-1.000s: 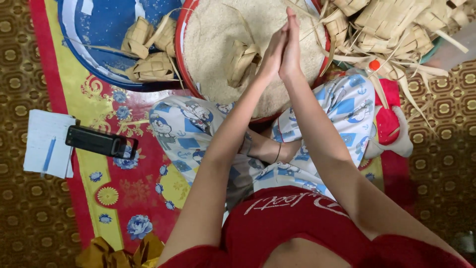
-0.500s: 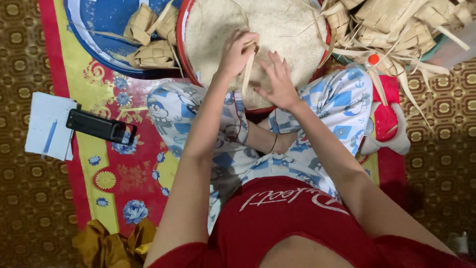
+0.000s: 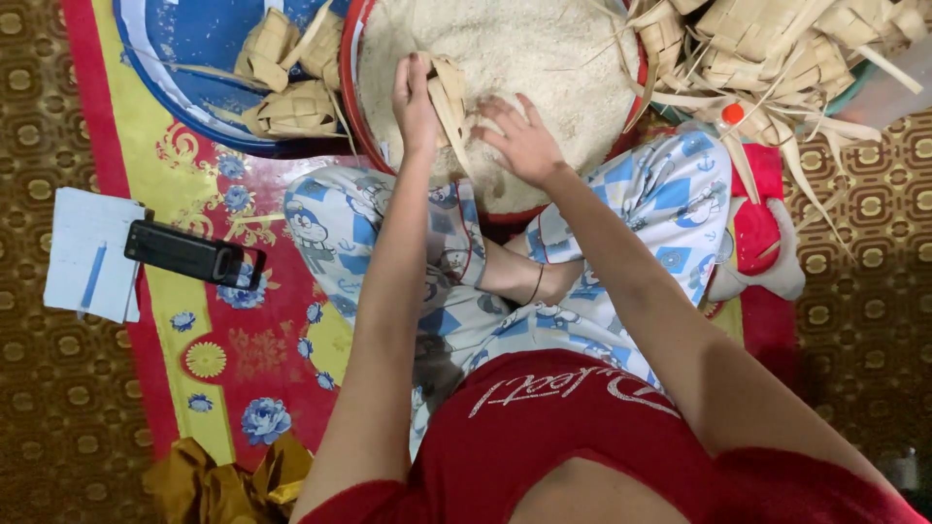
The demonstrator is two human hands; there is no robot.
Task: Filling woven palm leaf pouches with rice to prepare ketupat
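My left grip (image 3: 416, 102) is closed around a woven palm-leaf pouch (image 3: 449, 92), holding it upright over the rice (image 3: 544, 58) in the red-rimmed basin (image 3: 361, 116). My right hand (image 3: 522, 138) lies open, fingers spread, on the rice just beside the pouch. I see finished pouches (image 3: 291, 105) in the blue basin (image 3: 184, 49) to the left and a heap of empty ones (image 3: 777, 49) to the right. A black phone (image 3: 192, 254) lies on the mat.

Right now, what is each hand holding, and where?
Left hand grips the woven palm-leaf pouch by its left side. Right hand holds nothing, resting on the rice.
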